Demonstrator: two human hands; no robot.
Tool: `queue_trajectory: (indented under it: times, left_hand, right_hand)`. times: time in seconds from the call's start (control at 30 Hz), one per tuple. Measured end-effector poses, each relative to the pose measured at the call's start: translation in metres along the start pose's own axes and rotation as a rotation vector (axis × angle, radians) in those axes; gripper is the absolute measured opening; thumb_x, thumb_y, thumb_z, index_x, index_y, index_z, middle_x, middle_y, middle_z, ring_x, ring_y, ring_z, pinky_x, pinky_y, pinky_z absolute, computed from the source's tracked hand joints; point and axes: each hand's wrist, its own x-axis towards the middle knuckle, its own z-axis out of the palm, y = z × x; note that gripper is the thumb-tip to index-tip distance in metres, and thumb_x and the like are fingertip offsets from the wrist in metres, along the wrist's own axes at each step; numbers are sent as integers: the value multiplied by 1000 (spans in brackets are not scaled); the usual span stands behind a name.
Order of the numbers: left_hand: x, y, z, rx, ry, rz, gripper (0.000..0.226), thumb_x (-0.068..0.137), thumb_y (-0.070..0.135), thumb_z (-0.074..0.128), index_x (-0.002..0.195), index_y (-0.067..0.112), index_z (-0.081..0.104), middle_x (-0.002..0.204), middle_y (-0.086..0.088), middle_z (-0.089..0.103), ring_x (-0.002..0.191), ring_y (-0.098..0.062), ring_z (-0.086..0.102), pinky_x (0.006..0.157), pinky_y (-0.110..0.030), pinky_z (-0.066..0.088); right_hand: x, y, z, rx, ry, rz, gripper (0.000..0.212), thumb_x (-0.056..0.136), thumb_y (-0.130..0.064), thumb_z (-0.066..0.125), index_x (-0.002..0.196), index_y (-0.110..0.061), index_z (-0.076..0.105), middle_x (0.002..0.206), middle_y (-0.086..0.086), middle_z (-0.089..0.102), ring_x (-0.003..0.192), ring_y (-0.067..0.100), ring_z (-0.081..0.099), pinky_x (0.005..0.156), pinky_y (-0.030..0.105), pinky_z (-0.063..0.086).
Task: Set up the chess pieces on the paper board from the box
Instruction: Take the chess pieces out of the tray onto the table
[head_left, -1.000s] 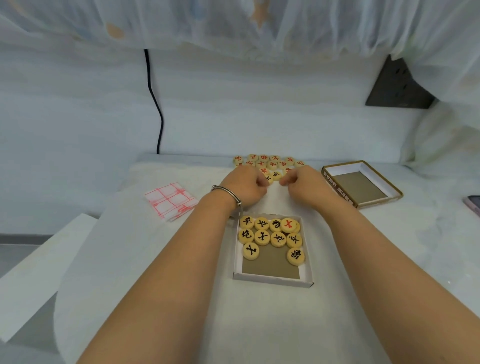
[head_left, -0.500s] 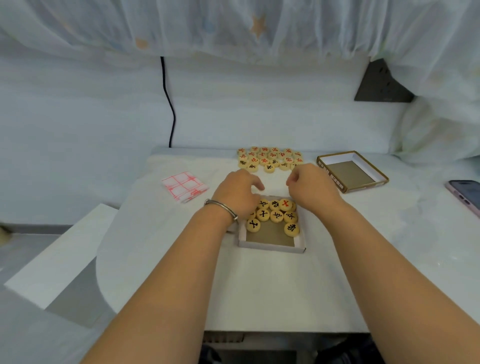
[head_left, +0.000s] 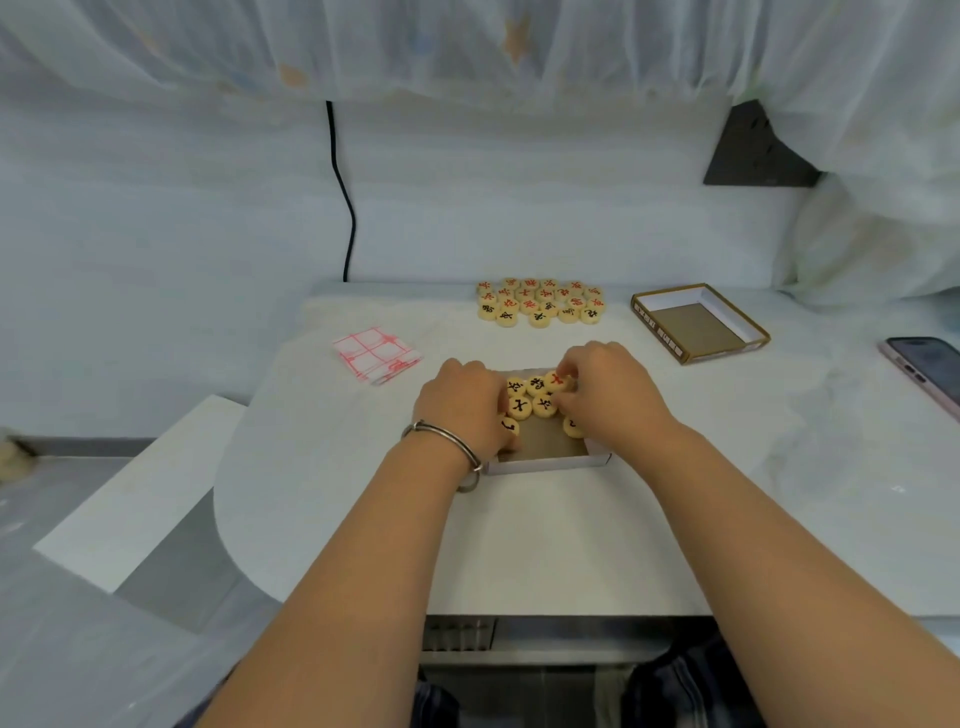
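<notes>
Now both hands have come back from the loose pile of pieces (head_left: 540, 302), which lies well beyond the fingertips, and stand over the open box (head_left: 545, 461) directly beneath them. A second ago they were closed at the near edge of that pile. Judgement: one transfer is complete and the next pick is starting, so the step in hand is emptying the box. Several pieces remain in it, crowded at the far end under the fingers, with bare brown floor toward the wrists. The paper board (head_left: 376, 358) lies folded, beyond and to the left of the left hand, so no piece can yet take its square; the task is at an early stage. Left hand (head_left: 462, 408): palm down, fingers curled into the left side of the box beside a black-marked piece (head_left: 519, 407). Its fingertips are hidden, so whether it grasps anything cannot be told. Right hand (head_left: 613, 392): palm down, wrist over the right wall of the box, forefinger and thumb closed on either side of the red-marked piece (head_left: 557, 382) at the far right corner, a pinch grasp as far as the view shows. Both forearms run in from the near edge and converge on the box. The box lid (head_left: 698, 325) lies inverted, beyond and to the right of the right hand.
</notes>
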Motion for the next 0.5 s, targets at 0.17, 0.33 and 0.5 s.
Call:
queue_trajectory:
  times: [0.17, 0.33, 0.5]
  left_hand:
    - [7, 0, -1, 51, -15, 92, 32, 74, 39, 73, 100, 21, 68, 102, -4, 61, 108, -22, 47, 75, -28, 40]
    - [10, -2, -6, 17, -31, 155, 28, 75, 37, 72, 98, 21, 69, 100, -1, 61, 104, -18, 46, 75, -27, 40]
    - [12, -11, -13, -10, 14, 114, 22, 78, 27, 65, 100, 23, 64, 102, -3, 62, 103, -19, 49, 76, -29, 44]
  right_hand:
    - [6, -7, 3, -42, 46, 43, 19, 84, -27, 62, 94, -11, 63, 95, 6, 63, 92, 23, 55, 66, 29, 38]
    - [10, -6, -2, 53, 8, 42, 13, 82, -22, 63, 93, -15, 63, 95, 2, 64, 86, 19, 55, 68, 27, 40]
    - [0, 1, -24, -29, -155, 18, 18, 78, -17, 65, 95, -9, 67, 93, 3, 64, 86, 21, 60, 69, 31, 48]
